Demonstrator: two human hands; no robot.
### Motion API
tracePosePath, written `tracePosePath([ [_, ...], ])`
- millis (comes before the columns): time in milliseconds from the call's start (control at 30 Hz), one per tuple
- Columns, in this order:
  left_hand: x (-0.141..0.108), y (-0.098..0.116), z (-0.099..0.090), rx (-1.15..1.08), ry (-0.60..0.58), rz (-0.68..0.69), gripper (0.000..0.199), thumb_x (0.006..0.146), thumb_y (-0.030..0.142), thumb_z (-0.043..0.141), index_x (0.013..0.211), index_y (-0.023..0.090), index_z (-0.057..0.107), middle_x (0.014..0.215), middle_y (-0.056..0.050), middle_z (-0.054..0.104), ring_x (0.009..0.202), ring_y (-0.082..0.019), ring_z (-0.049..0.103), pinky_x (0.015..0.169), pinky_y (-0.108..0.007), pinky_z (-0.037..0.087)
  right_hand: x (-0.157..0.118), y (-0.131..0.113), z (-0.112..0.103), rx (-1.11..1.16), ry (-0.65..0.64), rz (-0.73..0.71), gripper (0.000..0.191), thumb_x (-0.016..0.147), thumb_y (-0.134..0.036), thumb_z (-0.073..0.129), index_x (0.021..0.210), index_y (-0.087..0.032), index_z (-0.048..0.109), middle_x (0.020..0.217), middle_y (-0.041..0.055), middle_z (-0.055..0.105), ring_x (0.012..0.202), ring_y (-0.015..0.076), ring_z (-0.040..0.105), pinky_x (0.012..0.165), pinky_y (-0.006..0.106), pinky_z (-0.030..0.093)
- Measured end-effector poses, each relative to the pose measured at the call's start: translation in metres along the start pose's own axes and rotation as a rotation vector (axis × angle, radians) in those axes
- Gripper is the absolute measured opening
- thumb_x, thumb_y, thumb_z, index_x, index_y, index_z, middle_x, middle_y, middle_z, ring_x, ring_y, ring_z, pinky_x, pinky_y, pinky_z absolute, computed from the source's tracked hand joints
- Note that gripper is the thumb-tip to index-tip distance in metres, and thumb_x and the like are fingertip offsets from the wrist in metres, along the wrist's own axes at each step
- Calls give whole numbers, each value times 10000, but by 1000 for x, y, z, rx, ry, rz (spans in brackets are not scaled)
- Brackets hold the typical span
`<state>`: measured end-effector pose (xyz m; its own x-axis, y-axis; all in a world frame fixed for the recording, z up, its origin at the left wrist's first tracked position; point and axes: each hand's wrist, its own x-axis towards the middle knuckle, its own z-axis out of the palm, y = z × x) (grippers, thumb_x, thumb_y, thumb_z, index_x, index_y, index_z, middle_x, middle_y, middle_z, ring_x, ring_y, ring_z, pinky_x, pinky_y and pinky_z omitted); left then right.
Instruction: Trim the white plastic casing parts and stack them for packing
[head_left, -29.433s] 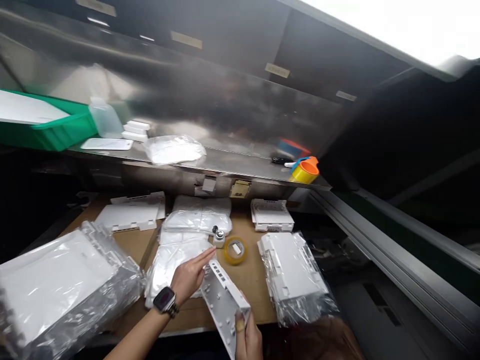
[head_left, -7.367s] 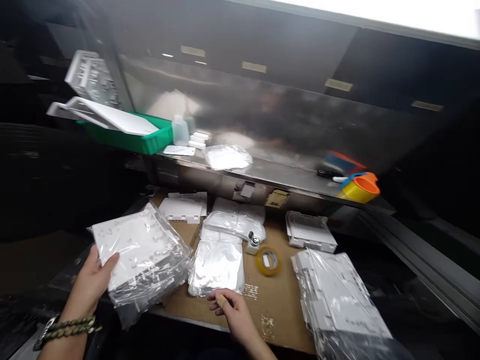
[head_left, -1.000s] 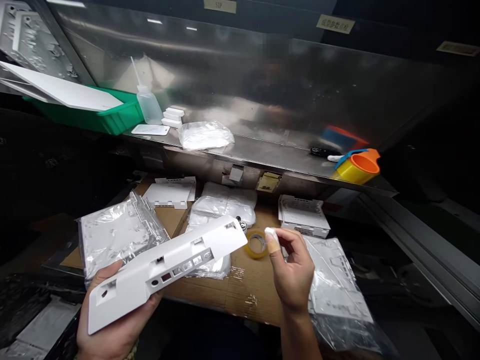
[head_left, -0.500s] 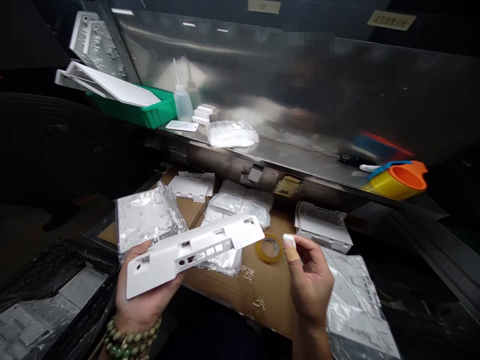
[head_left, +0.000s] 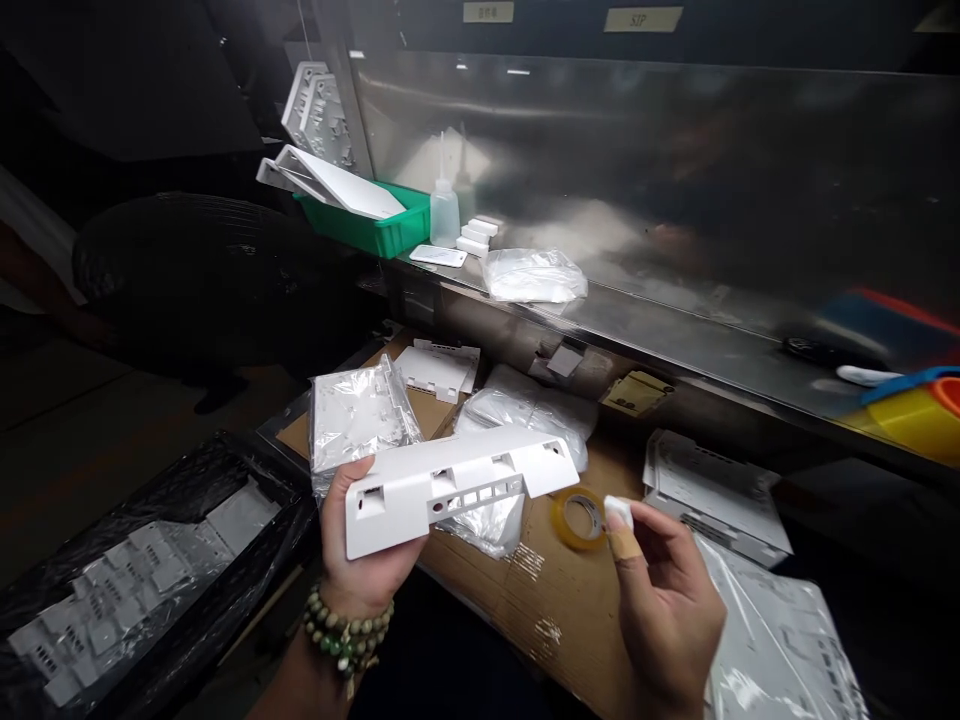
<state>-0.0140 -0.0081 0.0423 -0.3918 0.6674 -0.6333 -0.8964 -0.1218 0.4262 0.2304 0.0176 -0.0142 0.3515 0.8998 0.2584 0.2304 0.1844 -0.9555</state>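
White housing (head_left: 471, 474) in left hand (head_left: 367, 572)

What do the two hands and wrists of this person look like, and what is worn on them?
Both hands are gloveless. Above the left hand, beaded bracelets show olive-tan and green round beads. The right hand has a tan adhesive bandage around its thumb.

On the metal shelf (head_left: 675, 345), a squeeze bottle (head_left: 444, 217) stands beside a green bin (head_left: 391, 230), near a stack of small white blocks (head_left: 475, 238). A yellow container (head_left: 904, 418) sits at the right. A label reading "SIP" (head_left: 643, 19) shows above; another person's arm (head_left: 45, 285) shows at far left.
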Motion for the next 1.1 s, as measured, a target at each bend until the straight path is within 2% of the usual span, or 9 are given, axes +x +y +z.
tracePosePath([
  [100,0,-2,3,-37,-27,13,151,888,227,554,899,180,697,808,-57,776,699,-271,754,541,-362,623,-3,2,2,-8,-23,2,349,827,-460,805,1072,-220,738,1041,74,736,917,235,689,875,414,529],
  [433,8,3,-3,7,22,-60,166,936,248,532,893,170,672,850,-79,794,735,-304,773,578,-468,657,-5,2,5,-19,-52,-96,265,866,-391,774,1062,-218,729,1026,59,733,923,214,692,844,366,549],
  [667,10,2,-4,46,-13,-68,187,944,275,555,979,169,705,880,-75,806,759,-303,779,607,-475,665,-6,-2,6,-18,-70,-103,268,895,-401,744,1080,-209,715,1049,68,729,951,220,688,845,359,549],
  [767,11,0,-5,69,-151,-4,303,966,362,568,1171,200,722,1003,-68,821,810,-286,786,707,-443,669,-1,-7,9,105,30,-58,284,947,-430,684,1133,-218,648,1054,57,723,952,204,690,879,367,536],
  [833,14,-4,-8,18,-385,-21,444,959,512,579,1282,233,702,1135,-55,807,940,-284,782,904,-443,635,3,-8,11,212,71,11,298,974,-456,643,1165,-233,593,1073,54,730,971,204,695,898,380,530],
  [900,20,-8,-12,-40,-688,-111,584,907,663,591,1324,266,692,1235,-27,776,1107,-296,741,1086,-449,531,8,-7,12,318,36,168,333,967,-492,642,1186,-251,576,1086,47,740,950,201,698,863,367,535],
  [967,29,-15,-19,-41,-926,-187,672,845,757,603,1322,294,699,1257,0,766,1240,-308,674,1167,-453,446,11,-4,12,402,-9,353,370,926,-525,678,1175,-259,612,1018,15,744,838,172,683,762,303,530],
  [1033,41,-22,-29,2,-984,-176,777,775,854,580,1300,298,716,1185,4,793,1312,-322,620,1177,-462,431,11,-3,12,441,-29,472,402,876,-534,728,1158,-256,661,927,-17,729,740,140,640,667,248,500],
  [1100,56,-30,-40,87,-849,-87,902,671,973,507,1229,310,755,1034,6,826,1295,-314,633,1114,-416,503,9,-5,12,479,-43,530,432,848,-538,755,1158,-244,690,897,-23,717,714,130,618,627,233,484],
])
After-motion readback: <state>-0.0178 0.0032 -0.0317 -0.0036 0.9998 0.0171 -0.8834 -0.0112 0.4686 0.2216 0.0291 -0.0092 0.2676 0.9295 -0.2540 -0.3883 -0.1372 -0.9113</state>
